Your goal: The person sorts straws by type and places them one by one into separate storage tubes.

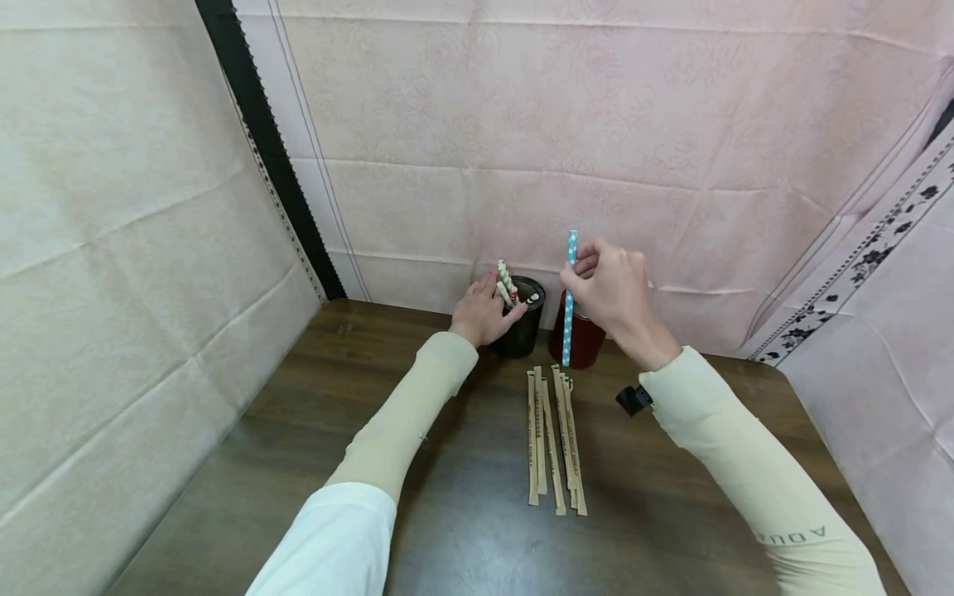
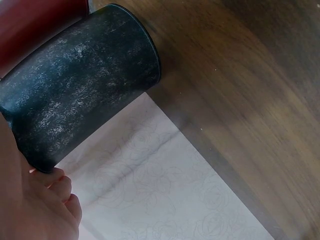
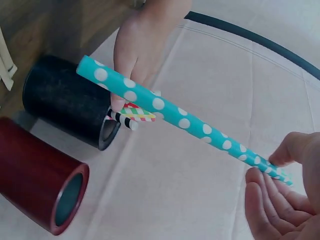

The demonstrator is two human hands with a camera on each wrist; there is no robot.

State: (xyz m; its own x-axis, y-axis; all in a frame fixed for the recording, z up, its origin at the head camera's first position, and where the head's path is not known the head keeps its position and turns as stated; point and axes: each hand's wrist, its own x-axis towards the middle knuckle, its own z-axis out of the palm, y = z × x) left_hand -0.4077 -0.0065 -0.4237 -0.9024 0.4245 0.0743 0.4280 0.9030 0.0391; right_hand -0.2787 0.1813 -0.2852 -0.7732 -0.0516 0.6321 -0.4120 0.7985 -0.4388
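My right hand point(image 1: 613, 288) pinches a turquoise paper straw with white dots point(image 1: 568, 327) near its top. The straw stands nearly upright in the head view, its lower end in front of the dark red cup point(image 1: 589, 346). In the right wrist view, the thumb and fingertips grip one end of the straw. My left hand point(image 1: 479, 314) holds the black cup point(image 1: 522, 334) at its rim, thumb across the mouth and fingers on the far side. Several patterned paper straws point(image 1: 505, 280) stick out of the black cup, among them a black-and-white striped one point(image 3: 122, 120).
Several slim tan paper-wrapped sticks point(image 1: 532, 439) with printing lie side by side on the dark wooden table point(image 1: 298, 463), in front of the cups. Pale cloth walls point(image 1: 581, 108) rise behind and at both sides. A small black object point(image 1: 633, 401) sits at the right wrist.
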